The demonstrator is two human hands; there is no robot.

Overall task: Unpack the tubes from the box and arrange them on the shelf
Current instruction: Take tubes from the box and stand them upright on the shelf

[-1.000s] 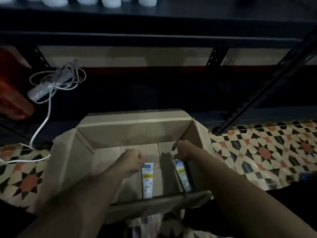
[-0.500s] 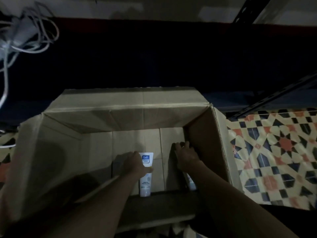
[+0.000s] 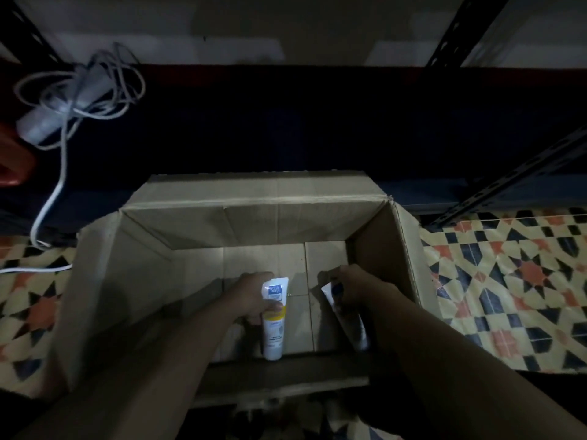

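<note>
— Down on the floor of the cardboard box [image 3: 254,201], both hands are on tubes. My left hand [image 3: 247,296] has its grip curled round the upper half of the white Safi tube [image 3: 273,335], whose lower end sits close to the box's near wall.

— And the other one?

— My right hand [image 3: 355,287] pinches the second tube [image 3: 354,328] near its flat crimped end, just beside the right wall. The light is poor, so I can't tell whether either tube is clear of the cardboard yet.

— What could go wrong from here?

— The right one worries me most. With a pinch that high on the flat end, I'd expect the heavy end to swing as it rises, knock the near wall or its flap, and slip out. The left grip looks firmer, but that tube's lower end is tucked near the same wall and could catch if I pull it toward me rather than straight up.

— And on the way to the shelf [image 3: 317,128]?

— It's dark up there. A white cable [image 3: 79,90] lies coiled at the left and a slanted brace [image 3: 514,179] crosses at the right. Carrying both tubes at once, I could clip either and drop one.
</note>
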